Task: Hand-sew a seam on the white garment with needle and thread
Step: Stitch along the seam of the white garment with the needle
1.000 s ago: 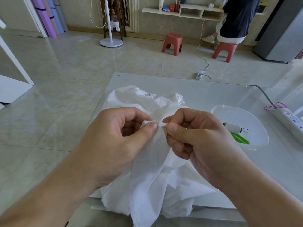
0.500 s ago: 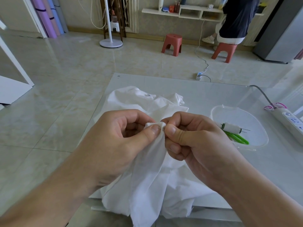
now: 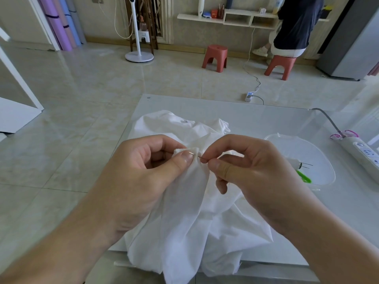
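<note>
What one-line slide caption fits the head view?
Left hand pinches a white garment fold while right hand holds a needle at it.

White garment (image 3: 184, 222), plain, unpatterned, on a pale grey glossy worktop (image 3: 256, 119). Thin dark metallic needle (image 3: 202, 158). Clear bowl (image 3: 320, 160) with a bright green tool (image 3: 304, 177) and a white spool (image 3: 295, 163). White power strip (image 3: 363, 154) with a grey cable and pink-purple bands (image 3: 344, 134). Beige marbled floor tiles (image 3: 82, 95). Two brick-red stools (image 3: 215, 58). White fan stand (image 3: 139, 56). Purple, pink and blue rolled mats (image 3: 63, 21). Dark navy top on a seated person (image 3: 297, 23).
</note>
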`<move>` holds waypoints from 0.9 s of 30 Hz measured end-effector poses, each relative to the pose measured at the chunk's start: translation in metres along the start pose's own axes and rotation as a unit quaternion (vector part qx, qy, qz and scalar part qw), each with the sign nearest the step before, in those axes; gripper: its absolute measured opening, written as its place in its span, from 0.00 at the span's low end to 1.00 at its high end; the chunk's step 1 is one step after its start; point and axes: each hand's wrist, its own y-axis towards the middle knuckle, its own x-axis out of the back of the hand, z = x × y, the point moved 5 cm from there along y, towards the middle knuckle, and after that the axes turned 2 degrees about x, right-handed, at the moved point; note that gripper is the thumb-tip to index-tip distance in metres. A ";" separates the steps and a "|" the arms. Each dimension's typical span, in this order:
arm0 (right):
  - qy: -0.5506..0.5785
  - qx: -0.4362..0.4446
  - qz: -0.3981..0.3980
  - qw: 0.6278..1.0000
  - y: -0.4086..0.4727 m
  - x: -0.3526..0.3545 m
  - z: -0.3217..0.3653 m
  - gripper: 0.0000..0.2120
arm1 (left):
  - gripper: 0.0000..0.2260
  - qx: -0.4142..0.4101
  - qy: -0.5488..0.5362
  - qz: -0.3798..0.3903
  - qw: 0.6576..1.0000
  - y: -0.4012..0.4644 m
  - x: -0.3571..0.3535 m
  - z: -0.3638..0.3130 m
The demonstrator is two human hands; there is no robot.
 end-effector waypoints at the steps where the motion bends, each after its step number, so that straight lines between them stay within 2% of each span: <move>1: -0.011 0.007 -0.006 1.000 0.001 0.001 0.001 0.13 | 0.07 0.002 0.002 0.000 1.000 0.000 0.000 0.001; 3: -0.027 0.021 -0.009 0.999 0.001 0.001 0.004 0.14 | 0.04 0.006 0.007 0.001 1.000 0.000 0.000 0.001; 10: -0.039 0.059 -0.019 0.997 0.000 -0.004 0.006 0.13 | 0.03 0.021 0.043 0.024 0.999 0.000 -0.002 0.005; 18: -0.109 0.004 0.013 0.994 0.003 -0.005 0.000 0.11 | 0.09 0.031 0.005 0.011 0.999 0.001 0.002 0.007; 23: -0.154 0.001 -0.002 0.988 0.000 -0.006 0.002 0.12 | 0.03 0.035 0.034 0.021 0.999 0.000 -0.002 0.009; 27: -0.173 0.017 -0.010 0.985 -0.002 -0.010 0.006 0.12 | 0.04 0.044 0.056 0.025 0.997 0.000 -0.005 0.013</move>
